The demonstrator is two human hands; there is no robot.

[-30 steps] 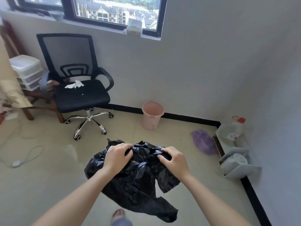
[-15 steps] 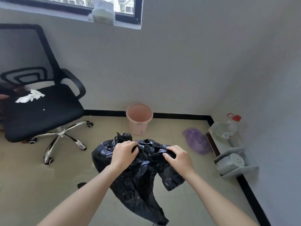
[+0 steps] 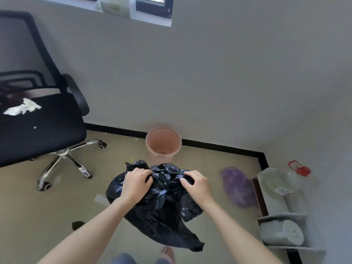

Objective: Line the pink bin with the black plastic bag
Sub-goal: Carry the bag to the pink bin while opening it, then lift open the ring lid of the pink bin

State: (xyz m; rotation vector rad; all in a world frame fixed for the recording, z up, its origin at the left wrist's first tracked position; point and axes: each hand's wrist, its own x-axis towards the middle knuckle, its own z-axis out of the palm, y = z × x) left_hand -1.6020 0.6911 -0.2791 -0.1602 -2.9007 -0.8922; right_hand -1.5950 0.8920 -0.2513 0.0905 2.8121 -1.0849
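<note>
2 grey walls, beige tiled floor [image 3: 28,216]

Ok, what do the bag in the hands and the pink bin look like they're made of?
Black bag: thin, glossy plastic film, judging by its sharp crinkles and highlights, bunched in the left hand and right hand. Pink bin: probably rigid moulded plastic with a matte finish, given its smooth, even wall and rolled rim.

Bag [image 3: 162,202] before bin [image 3: 163,144]; chair [image 3: 38,119] left, probably apart.
</note>
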